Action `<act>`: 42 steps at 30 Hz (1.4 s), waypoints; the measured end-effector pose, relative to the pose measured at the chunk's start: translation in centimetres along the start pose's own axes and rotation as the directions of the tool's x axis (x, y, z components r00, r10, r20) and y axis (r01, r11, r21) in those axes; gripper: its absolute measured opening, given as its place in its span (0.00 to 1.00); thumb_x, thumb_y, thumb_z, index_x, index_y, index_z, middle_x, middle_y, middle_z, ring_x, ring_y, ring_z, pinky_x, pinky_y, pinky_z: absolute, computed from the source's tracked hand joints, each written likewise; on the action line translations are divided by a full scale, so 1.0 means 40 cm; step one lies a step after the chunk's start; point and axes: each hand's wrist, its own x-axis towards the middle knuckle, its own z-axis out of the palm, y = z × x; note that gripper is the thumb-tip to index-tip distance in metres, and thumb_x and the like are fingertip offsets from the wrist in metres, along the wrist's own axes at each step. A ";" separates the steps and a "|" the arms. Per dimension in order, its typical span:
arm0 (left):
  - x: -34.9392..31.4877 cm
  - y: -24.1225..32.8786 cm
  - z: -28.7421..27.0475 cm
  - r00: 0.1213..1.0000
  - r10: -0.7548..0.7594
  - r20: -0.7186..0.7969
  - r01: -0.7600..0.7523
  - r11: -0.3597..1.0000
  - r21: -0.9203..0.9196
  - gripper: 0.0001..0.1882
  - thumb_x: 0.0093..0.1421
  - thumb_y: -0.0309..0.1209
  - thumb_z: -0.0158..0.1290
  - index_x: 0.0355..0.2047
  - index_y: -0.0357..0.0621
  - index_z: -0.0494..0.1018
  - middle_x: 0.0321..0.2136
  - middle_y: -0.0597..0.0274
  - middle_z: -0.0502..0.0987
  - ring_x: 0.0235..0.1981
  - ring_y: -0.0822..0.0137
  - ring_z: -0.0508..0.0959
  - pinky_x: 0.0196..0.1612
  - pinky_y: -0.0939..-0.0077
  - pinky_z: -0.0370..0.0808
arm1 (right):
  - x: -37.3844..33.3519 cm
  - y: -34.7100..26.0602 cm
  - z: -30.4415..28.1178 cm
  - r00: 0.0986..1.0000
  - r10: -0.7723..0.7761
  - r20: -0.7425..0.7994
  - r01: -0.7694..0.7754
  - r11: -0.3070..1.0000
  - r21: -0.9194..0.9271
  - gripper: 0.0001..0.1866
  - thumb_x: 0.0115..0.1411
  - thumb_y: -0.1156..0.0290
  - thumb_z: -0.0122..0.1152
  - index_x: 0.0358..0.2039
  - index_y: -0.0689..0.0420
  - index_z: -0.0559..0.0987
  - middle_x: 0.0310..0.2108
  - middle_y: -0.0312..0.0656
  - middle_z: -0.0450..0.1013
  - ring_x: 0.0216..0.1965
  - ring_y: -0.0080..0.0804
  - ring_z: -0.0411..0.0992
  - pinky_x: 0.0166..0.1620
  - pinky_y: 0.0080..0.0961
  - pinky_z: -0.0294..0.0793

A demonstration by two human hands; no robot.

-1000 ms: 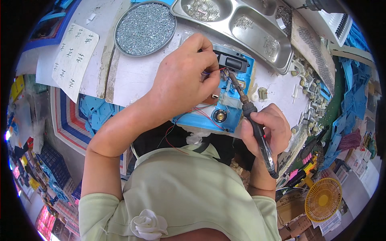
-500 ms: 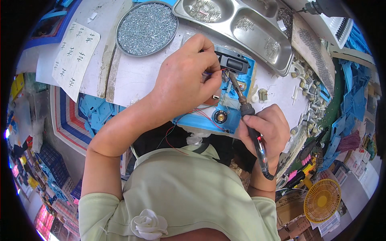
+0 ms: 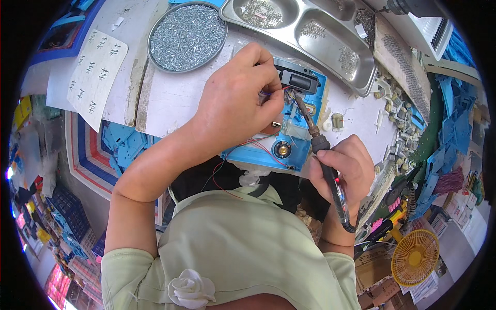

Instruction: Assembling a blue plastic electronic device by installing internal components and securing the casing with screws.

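My right hand [image 3: 345, 168] is closed round the dark handle of a soldering iron [image 3: 324, 150]. The iron's tip points up and left into a blue plastic casing [image 3: 258, 155] at the table's near edge. Over the left side of the casing, my left hand [image 3: 240, 95] pinches thin wires [image 3: 285, 89] between thumb and fingers, close to the iron's tip. In the casing sit a black module [image 3: 300, 81], a round speaker [image 3: 282, 149] and a brown circuit board [image 3: 272, 129] partly under my left hand. Loose red and green wires [image 3: 216, 178] hang off the near edge.
A round tray of small screws [image 3: 187, 37] stands at the back left, beside a compartmented steel tray [image 3: 289, 35]. Small parts [image 3: 398, 124] lie heaped along the table's right edge. A handwritten sheet [image 3: 97, 77] lies at left. A yellow fan [image 3: 415, 257] stands lower right.
My right hand and the soldering iron have shifted slightly to the right, with the tip drawn a little down. My left hand keeps its pinch almost unmoved.
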 end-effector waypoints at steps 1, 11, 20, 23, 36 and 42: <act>0.001 -0.001 0.000 1.000 0.012 -0.005 -0.012 1.000 0.014 0.05 0.51 0.22 0.62 0.27 0.34 0.76 0.34 0.56 0.73 0.33 0.60 0.77 0.37 0.71 0.76 | 0.001 0.000 0.000 1.000 0.001 0.002 -0.001 1.000 0.002 0.17 0.44 0.83 0.73 0.35 0.58 0.78 0.20 0.40 0.70 0.20 0.35 0.67 0.25 0.27 0.63; 0.001 -0.003 0.004 1.000 0.013 -0.005 -0.013 0.999 0.029 0.06 0.50 0.21 0.62 0.26 0.34 0.76 0.34 0.56 0.73 0.33 0.59 0.77 0.37 0.69 0.76 | 0.006 0.001 0.000 1.000 0.004 0.007 -0.004 1.000 0.000 0.17 0.45 0.83 0.72 0.36 0.58 0.78 0.20 0.39 0.70 0.20 0.34 0.67 0.25 0.27 0.63; 0.000 -0.005 0.013 0.998 0.031 -0.047 -0.030 0.999 0.034 0.05 0.50 0.25 0.62 0.24 0.39 0.76 0.34 0.57 0.75 0.28 0.55 0.79 0.33 0.63 0.76 | 0.004 0.005 -0.010 1.000 0.009 0.009 -0.009 1.000 -0.014 0.17 0.45 0.83 0.72 0.36 0.58 0.77 0.20 0.40 0.70 0.20 0.34 0.67 0.24 0.26 0.63; 0.001 -0.007 0.014 0.998 0.038 -0.058 -0.036 0.999 0.034 0.05 0.50 0.25 0.62 0.23 0.39 0.76 0.34 0.57 0.75 0.28 0.55 0.79 0.32 0.63 0.76 | 0.007 0.012 -0.006 1.000 0.005 0.016 -0.005 1.000 0.002 0.17 0.45 0.83 0.72 0.36 0.59 0.78 0.20 0.40 0.70 0.20 0.33 0.67 0.24 0.26 0.64; -0.009 -0.004 0.029 0.995 0.034 -0.089 -0.027 0.997 0.077 0.06 0.50 0.22 0.64 0.26 0.36 0.77 0.34 0.58 0.73 0.31 0.61 0.78 0.33 0.71 0.77 | 0.018 0.020 0.003 0.999 -0.021 0.033 0.020 1.000 0.007 0.16 0.45 0.83 0.72 0.35 0.59 0.78 0.21 0.40 0.71 0.19 0.33 0.68 0.24 0.25 0.65; -0.007 -0.005 0.029 0.994 0.060 -0.097 -0.050 0.993 0.104 0.06 0.50 0.23 0.64 0.25 0.36 0.77 0.34 0.58 0.73 0.31 0.61 0.78 0.34 0.70 0.77 | 0.014 0.035 0.017 0.998 -0.058 -0.012 0.058 0.998 0.000 0.16 0.45 0.83 0.72 0.35 0.59 0.78 0.20 0.40 0.70 0.19 0.33 0.67 0.24 0.26 0.64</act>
